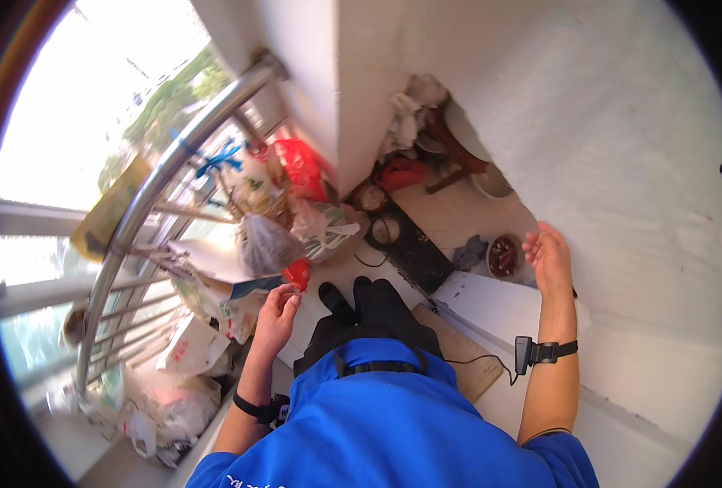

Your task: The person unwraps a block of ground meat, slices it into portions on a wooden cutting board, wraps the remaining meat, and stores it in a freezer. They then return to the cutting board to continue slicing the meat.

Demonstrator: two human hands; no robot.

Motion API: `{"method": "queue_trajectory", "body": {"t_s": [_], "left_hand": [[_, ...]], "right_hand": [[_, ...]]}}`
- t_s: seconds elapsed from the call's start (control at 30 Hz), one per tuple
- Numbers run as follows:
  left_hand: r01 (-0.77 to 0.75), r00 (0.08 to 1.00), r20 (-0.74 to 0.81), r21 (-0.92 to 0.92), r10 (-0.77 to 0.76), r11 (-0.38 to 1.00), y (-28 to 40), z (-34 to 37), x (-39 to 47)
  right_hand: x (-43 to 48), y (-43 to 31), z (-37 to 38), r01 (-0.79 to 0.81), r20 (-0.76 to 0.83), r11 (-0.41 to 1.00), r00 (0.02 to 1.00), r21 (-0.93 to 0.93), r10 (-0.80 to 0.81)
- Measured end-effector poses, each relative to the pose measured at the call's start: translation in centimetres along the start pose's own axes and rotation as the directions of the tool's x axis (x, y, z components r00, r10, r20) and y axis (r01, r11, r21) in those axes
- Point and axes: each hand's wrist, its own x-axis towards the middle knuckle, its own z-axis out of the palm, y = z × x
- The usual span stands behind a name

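Observation:
My left hand (277,316) hangs in front of me with its fingers loosely bent and apart, nothing visible in them. It is nearest to plastic bags by the railing, with a small red bag (297,274) just beyond its fingertips. My right hand (549,259) is raised at the right, palm partly up and fingers spread, with no object in it. It is beside the edge of a large white sheet-like surface (617,152); whether it touches is unclear. Left of that hand, a round bowl (503,256) on the floor holds dark red pieces.
A curved metal handrail (130,213) runs along the left, with bags (269,244) crowded against it. A long dark board or box (413,247) lies on the floor ahead, near a wooden stool-like frame (452,143). A low white ledge (483,305) and flat board (489,369) are at the right.

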Motion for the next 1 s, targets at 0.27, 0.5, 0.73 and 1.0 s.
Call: {"method": "queue_trajectory", "body": {"t_s": [0.27, 0.5, 0.73, 1.0], "left_hand": [[-0.445, 0.798, 0.509, 0.138, 0.322, 0.885, 19.6, 14.9, 6.3], [-0.707, 0.486, 0.763, 0.056, 0.427, 0.705, 34.4, 37.7, 10.3], [-0.786, 0.481, 0.683, 0.06, 0.549, 0.615, 47.1, 58.7, 19.1], [-0.365, 0.588, 0.729, -0.148, 0.351, 0.919, 49.6, 68.2, 28.0]], "right_hand": [[1.0, -12.3, -9.2, 0.243, -0.197, 0.276, 0.303, -0.93, -0.932], [19.4, -24.8, -8.3, 0.539, 0.009, 0.043, 0.093, -0.841, -0.996], [25.7, -31.0, 5.3, 0.877, 0.317, 0.003, 0.177, -0.48, -0.932], [33.2, -27.1, -6.6, 0.958, 0.243, 0.052, 0.123, -0.281, -0.962]]}}
